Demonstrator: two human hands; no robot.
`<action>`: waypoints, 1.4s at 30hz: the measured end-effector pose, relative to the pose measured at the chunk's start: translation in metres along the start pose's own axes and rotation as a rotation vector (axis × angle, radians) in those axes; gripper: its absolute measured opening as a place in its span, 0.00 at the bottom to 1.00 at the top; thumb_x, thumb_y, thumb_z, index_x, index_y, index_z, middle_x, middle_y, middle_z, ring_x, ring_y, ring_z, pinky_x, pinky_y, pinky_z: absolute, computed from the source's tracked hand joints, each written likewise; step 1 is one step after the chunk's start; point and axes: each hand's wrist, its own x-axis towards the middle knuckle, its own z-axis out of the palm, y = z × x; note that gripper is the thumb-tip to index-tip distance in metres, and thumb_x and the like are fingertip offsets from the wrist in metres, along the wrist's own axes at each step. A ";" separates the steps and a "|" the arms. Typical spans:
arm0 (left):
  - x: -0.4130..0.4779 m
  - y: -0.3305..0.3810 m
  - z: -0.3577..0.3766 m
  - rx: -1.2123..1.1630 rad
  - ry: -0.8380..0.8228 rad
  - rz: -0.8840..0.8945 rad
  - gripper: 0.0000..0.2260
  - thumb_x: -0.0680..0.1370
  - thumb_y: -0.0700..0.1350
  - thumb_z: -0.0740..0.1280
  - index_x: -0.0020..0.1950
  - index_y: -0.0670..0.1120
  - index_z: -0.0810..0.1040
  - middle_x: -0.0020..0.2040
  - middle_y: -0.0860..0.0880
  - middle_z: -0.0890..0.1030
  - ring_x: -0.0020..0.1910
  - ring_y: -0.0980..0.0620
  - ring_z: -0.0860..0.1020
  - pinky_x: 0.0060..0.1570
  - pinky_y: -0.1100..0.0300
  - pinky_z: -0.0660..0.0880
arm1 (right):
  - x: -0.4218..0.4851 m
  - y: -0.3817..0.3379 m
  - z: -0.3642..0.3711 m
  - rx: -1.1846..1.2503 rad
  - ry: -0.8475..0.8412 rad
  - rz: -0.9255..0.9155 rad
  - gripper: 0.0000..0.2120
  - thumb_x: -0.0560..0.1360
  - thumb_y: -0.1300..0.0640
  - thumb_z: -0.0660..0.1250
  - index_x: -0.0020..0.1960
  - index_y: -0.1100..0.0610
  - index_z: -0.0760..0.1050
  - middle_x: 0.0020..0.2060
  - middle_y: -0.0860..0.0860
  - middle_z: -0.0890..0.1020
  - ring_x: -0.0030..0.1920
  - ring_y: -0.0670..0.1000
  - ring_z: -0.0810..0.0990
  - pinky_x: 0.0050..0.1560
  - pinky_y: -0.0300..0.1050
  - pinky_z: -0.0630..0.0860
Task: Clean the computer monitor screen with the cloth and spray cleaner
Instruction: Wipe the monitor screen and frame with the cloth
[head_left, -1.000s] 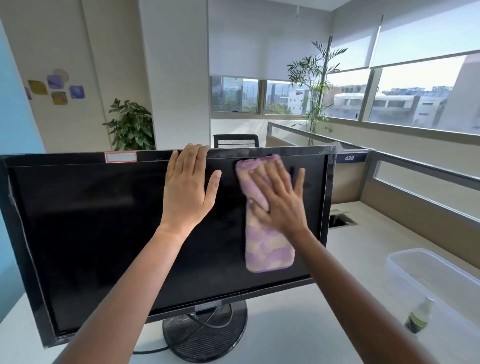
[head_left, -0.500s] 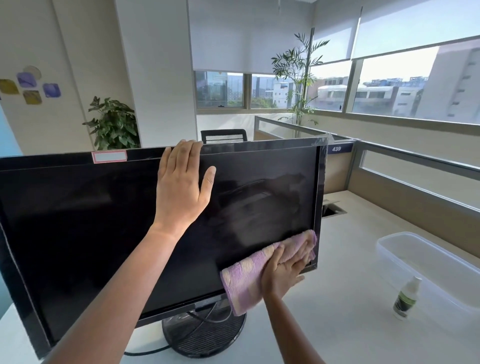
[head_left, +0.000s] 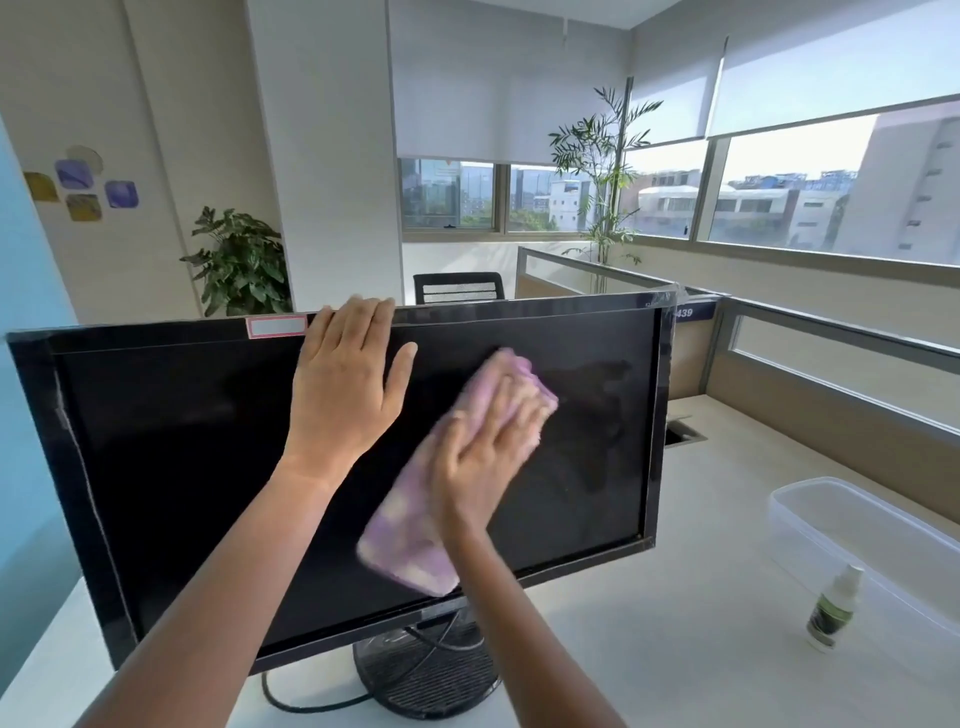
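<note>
A black monitor (head_left: 182, 467) stands on a round base on the white desk, its screen dark. My left hand (head_left: 345, 384) lies flat on the screen's upper middle, fingers over the top bezel. My right hand (head_left: 488, 447) presses a pink and white cloth (head_left: 410, 545) against the right half of the screen; the cloth hangs down past my wrist toward the lower bezel and is blurred. A small white spray bottle (head_left: 834, 608) with a dark label stands upright on the desk at the right, away from both hands.
A clear plastic tub (head_left: 857, 525) sits on the desk behind the bottle. A black cable (head_left: 296, 701) loops out of the monitor base (head_left: 426, 675). Low partition panels (head_left: 831, 374) border the desk's right and back. A cable cutout (head_left: 683, 434) lies by the monitor's right edge.
My right hand has swept the cloth from the top right of the screen down to the lower right corner, then back up to the middle right. My left hand stays on the top.
</note>
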 end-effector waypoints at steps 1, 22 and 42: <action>-0.005 -0.008 -0.001 0.023 0.011 -0.024 0.25 0.79 0.52 0.48 0.67 0.37 0.68 0.65 0.37 0.74 0.67 0.39 0.70 0.69 0.44 0.62 | -0.011 -0.009 0.011 -0.080 -0.046 -0.132 0.30 0.76 0.46 0.50 0.74 0.54 0.44 0.74 0.59 0.47 0.75 0.57 0.43 0.74 0.57 0.44; -0.040 -0.066 -0.002 0.096 0.152 -0.128 0.24 0.79 0.50 0.52 0.71 0.37 0.63 0.70 0.37 0.68 0.71 0.38 0.65 0.70 0.42 0.59 | 0.066 0.118 -0.057 -0.300 0.119 0.049 0.33 0.73 0.41 0.46 0.75 0.54 0.52 0.76 0.56 0.54 0.76 0.56 0.49 0.73 0.63 0.46; -0.103 -0.079 0.010 0.055 0.065 -0.320 0.27 0.79 0.52 0.48 0.74 0.39 0.56 0.75 0.38 0.58 0.74 0.39 0.56 0.71 0.39 0.53 | -0.076 0.050 0.026 -0.460 -0.226 -0.857 0.23 0.76 0.44 0.53 0.70 0.48 0.62 0.71 0.52 0.65 0.71 0.57 0.61 0.69 0.66 0.57</action>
